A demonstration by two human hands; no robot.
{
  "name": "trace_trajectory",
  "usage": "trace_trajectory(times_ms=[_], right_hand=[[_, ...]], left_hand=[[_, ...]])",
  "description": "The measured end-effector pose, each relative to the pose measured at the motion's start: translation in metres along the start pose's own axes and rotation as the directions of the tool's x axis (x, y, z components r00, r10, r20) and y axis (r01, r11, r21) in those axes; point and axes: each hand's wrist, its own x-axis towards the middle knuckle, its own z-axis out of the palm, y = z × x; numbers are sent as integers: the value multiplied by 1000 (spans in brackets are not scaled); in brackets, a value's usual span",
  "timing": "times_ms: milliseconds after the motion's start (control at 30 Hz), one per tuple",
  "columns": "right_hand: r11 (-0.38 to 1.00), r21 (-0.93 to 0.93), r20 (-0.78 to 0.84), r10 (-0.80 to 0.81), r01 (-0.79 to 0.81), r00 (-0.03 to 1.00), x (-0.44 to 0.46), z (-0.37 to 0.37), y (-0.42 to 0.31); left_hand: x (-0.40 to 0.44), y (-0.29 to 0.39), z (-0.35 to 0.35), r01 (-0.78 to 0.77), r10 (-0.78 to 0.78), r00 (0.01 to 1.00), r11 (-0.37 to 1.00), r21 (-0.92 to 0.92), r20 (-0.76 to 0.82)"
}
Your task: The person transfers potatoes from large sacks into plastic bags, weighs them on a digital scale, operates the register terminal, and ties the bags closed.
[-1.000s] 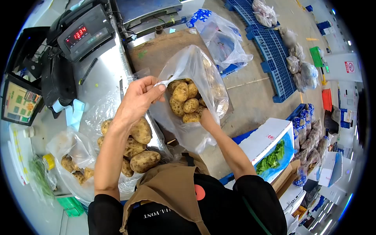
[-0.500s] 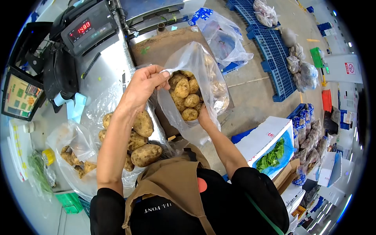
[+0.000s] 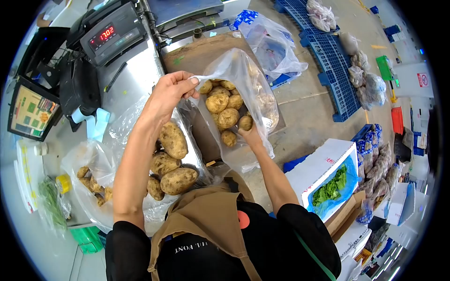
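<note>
My left hand (image 3: 177, 89) pinches the rim of a clear plastic bag (image 3: 234, 58), keeping its mouth open. Several muddy potatoes (image 3: 228, 118) lie inside it. Reaching in at the bag's right side, my right hand (image 3: 252, 136) has its fingers closed round a smaller potato (image 3: 245, 122). The bag rests on a brown, dirty platform (image 3: 197, 51). Larger potatoes (image 3: 179, 181) lie on clear plastic beside my left forearm, which hides part of that pile.
A scale display (image 3: 107, 36) reads 17.02, near a monitor (image 3: 33, 108). A second clear bag of brown produce (image 3: 91, 180) sits at left. On the right are a white box (image 3: 323, 164) with leafy greens (image 3: 330, 186) and blue pallets (image 3: 340, 70) bearing bagged goods.
My right hand has lifted slightly within the bag, and a potato now shows in its fingers. The display went from 14.80 to 17.02. My left hand keeps its pinch on the rim.
</note>
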Motion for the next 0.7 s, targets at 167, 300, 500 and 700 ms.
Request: trace_trajectory(times_ms=[167, 300, 500, 700], right_hand=[[583, 771, 84, 306, -257, 948, 25, -2, 28], [376, 876, 136, 410, -303, 902, 24, -21, -7], [995, 2, 46, -103, 103, 994, 32, -43, -36], [883, -382, 191, -213, 273, 958, 13, 5, -68]], left_hand=[[9, 1, -2, 57, -58, 998, 998, 38, 11], [14, 2, -1, 42, -45, 998, 996, 80, 37], [4, 15, -15, 20, -10, 999, 977, -212, 47], [7, 6, -28, 25, -10, 998, 976, -218, 70]])
